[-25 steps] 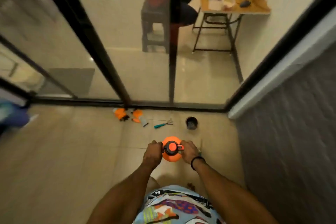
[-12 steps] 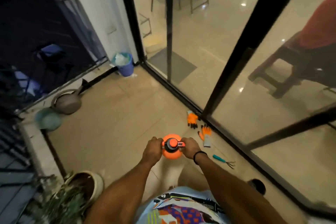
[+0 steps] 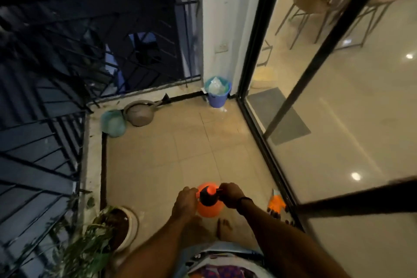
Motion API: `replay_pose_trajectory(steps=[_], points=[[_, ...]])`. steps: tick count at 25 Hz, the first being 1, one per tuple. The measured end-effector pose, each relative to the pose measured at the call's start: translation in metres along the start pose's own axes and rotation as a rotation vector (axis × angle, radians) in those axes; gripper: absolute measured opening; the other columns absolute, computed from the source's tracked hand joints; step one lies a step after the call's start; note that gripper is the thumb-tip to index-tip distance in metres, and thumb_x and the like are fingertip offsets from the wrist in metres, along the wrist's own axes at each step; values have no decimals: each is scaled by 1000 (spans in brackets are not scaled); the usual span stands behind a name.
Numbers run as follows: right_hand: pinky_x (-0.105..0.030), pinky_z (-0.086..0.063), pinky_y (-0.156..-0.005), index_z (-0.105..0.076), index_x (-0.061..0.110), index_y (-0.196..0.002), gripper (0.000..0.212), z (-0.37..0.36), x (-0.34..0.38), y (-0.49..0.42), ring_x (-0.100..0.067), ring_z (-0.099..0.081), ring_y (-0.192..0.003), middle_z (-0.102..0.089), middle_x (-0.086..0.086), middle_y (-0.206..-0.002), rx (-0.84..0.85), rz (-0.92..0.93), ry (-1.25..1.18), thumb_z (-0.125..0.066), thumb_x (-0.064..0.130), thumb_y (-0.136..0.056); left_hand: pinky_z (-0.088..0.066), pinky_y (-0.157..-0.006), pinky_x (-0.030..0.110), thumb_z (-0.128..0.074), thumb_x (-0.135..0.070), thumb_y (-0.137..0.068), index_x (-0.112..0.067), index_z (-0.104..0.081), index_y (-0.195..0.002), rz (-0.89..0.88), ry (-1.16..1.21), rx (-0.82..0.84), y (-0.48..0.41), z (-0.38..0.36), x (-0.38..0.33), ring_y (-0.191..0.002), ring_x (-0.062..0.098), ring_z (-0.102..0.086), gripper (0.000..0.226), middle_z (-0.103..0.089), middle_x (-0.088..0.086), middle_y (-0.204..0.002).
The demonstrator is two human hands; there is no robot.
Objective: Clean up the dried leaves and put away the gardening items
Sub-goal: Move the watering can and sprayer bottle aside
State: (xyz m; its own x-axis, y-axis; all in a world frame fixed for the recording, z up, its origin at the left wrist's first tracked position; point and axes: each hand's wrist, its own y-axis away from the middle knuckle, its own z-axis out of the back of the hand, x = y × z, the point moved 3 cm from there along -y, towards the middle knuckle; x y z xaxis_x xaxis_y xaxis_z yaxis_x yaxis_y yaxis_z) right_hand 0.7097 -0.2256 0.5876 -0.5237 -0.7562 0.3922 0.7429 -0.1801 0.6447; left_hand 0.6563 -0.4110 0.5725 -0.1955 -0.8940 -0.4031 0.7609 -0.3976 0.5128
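I hold an orange spray bottle (image 3: 209,209) with a black pump top in front of me, above the balcony floor. My left hand (image 3: 185,201) grips the left side of its top. My right hand (image 3: 230,194), with a black wristband, grips the right side of the top. An orange gardening glove (image 3: 277,203) lies on the tiles by the glass door track at the right. A blue bin (image 3: 217,94) lined with a plastic bag stands in the far corner. No dried leaves show clearly on the floor.
A grey watering can (image 3: 140,113) and a green pot (image 3: 114,123) sit along the far ledge. A white planter (image 3: 126,228) with a leafy plant stands at the near left. A dark railing (image 3: 45,101) bounds the left side, sliding glass doors (image 3: 270,133) the right.
My view has swung left along the balcony: the far corner with the bin is now ahead. The rake and second glove have left the view. Both hands still hold the spray bottle.
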Motion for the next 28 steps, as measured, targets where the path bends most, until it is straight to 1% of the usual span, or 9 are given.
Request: replay_pose_trajectory(steps=[3, 5, 7, 9, 11, 18, 21, 24, 28], points=[[-32, -43, -77, -67, 10, -108, 34, 30, 30, -53, -35, -59, -109, -66, -19, -115, 33, 32, 16, -60, 32, -84, -44, -92, 37, -42, -22, -94, -23, -63, -114, 79, 84, -15, -43, 25, 13, -117, 32, -54, 29, -57, 10, -119], [-31, -37, -71, -65, 17, -87, 17, 48, 48, -86, -34, -59, -107, -66, -19, -112, 74, -1, 28, -60, 33, -84, -43, -97, 36, -46, -21, -97, -18, -61, -126, 80, 107, -32, -73, 46, 15, -119, 29, -54, 32, -56, 9, -127], [-27, -36, -70, -53, 27, -73, 18, 67, 66, -132, -32, -59, -108, -66, -16, -112, 84, 29, 51, -57, 26, -91, -44, -93, 35, -44, -24, -98, -16, -64, -117, 76, 159, -37, -118, 71, 21, -111, 27, -56, 29, -59, 7, -122], [-29, -44, -79, -64, 20, -95, 11, 85, 86, -168, -31, -58, -112, -64, -14, -117, 91, 18, 70, -54, 26, -95, -48, -88, 37, -34, -34, -93, -20, -63, -107, 121, 205, -13, -162, 88, 34, -102, 27, -58, 35, -59, 6, -112], [-33, -44, -84, -64, 10, -111, 23, 111, 104, -204, -33, -58, -112, -65, -16, -116, 39, 42, 97, -54, 22, -94, -49, -92, 36, -31, -39, -90, -26, -61, -115, 144, 213, 26, -211, 102, 50, -108, 26, -57, 41, -57, 5, -119], [-34, -46, -82, -67, 11, -109, 22, 211, 169, -326, -34, -62, -106, -69, -15, -111, 2, 17, 52, -63, 19, -89, -48, -95, 41, -36, -35, -88, -25, -61, -121, 143, 107, 65, -351, 215, 39, -120, 32, -54, 43, -54, 9, -131], [-23, -47, -70, -69, 12, -105, 20, 248, 172, -402, -31, -64, -102, -70, -12, -107, 32, 15, -2, -65, 21, -87, -48, -87, 39, -33, -43, -81, -21, -63, -118, 169, 122, 67, -432, 229, 43, -111, 35, -57, 53, -59, 13, -120], [-30, -42, -74, -72, 12, -104, 24, 285, 169, -491, -33, -62, -105, -70, -12, -108, 66, 69, 91, -67, 25, -84, -47, -82, 39, -40, -39, -92, -18, -64, -114, 208, 168, 30, -499, 264, 18, -106, 34, -58, 38, -58, 11, -112], [-33, -41, -83, -72, 10, -108, 23, 332, 184, -587, -36, -59, -108, -67, -13, -115, 137, 131, 245, -61, 17, -89, -45, -93, 43, -44, -22, -100, -9, -61, -121, 310, 315, -32, -585, 309, -11, -114, 39, -55, 30, -55, 19, -119]])
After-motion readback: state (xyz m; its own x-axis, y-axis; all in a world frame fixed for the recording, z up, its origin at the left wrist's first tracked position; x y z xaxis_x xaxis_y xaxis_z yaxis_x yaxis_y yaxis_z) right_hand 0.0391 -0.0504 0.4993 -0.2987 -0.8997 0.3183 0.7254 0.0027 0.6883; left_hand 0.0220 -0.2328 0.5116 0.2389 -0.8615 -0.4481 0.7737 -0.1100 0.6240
